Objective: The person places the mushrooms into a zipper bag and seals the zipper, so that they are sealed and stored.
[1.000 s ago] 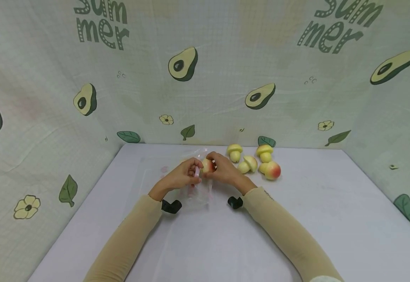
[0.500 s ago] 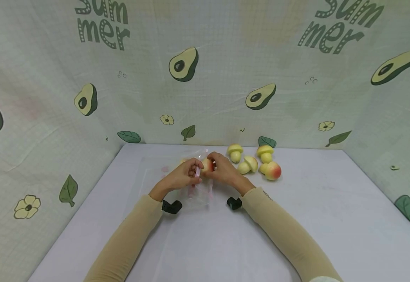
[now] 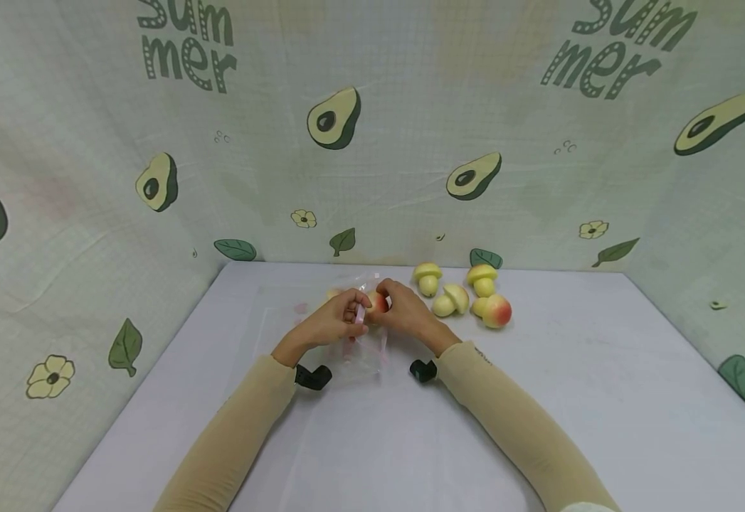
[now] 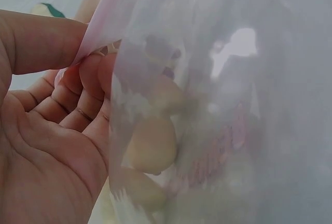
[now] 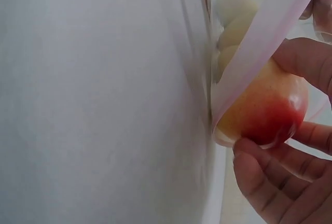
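Note:
My left hand pinches the pink edge of a clear plastic bag between thumb and fingers. In my right hand is a toy mushroom, its rounded cap yellow with a red patch. The right wrist view shows it at the bag's mouth, partly behind the pink strip, with thumb and fingers around the red side. Pale yellow rounded pieces lie inside the bag, blurred through the plastic. Part of the bag is hidden behind the left hand in the head view.
Several more toy mushrooms lie on the white table, just right of my right hand. A cloth printed with avocados hangs behind the table and at both sides. Black wrist devices sit under both wrists.
My right wrist has shifted slightly left, the mushroom staying in its fingers by the bag's mouth. The left hand keeps its pinch on the bag's edge. The loose mushrooms stay where they were.

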Motion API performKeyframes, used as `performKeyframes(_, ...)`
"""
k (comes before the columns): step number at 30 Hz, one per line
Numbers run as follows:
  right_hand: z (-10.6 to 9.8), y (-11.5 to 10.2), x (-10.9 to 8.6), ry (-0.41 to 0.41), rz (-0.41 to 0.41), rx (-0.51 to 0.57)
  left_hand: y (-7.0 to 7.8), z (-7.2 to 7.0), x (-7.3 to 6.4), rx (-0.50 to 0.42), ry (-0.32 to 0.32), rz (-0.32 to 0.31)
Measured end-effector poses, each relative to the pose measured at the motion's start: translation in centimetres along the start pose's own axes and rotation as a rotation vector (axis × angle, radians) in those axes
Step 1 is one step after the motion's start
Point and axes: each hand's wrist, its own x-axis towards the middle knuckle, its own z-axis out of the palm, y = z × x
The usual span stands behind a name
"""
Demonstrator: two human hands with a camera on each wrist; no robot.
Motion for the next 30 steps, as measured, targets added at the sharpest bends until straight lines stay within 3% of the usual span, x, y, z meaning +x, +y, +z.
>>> performKeyframes(9,0.1,-0.2,0.1,0.032,0.021,0.002,0.0,0.0,0.0,0.015,0.005,-0.011)
performKeyframes(19,-0.2,-0.2,0.1,0.047,0.042,0.012,-3.2,-0.2,1.3,0.004,0.006,-0.001)
performKeyframes(30,0.1,-0.3,0.2,0.041,0.056,0.051,-3.0,0.0,1.3,-0.017,0.021,0.012)
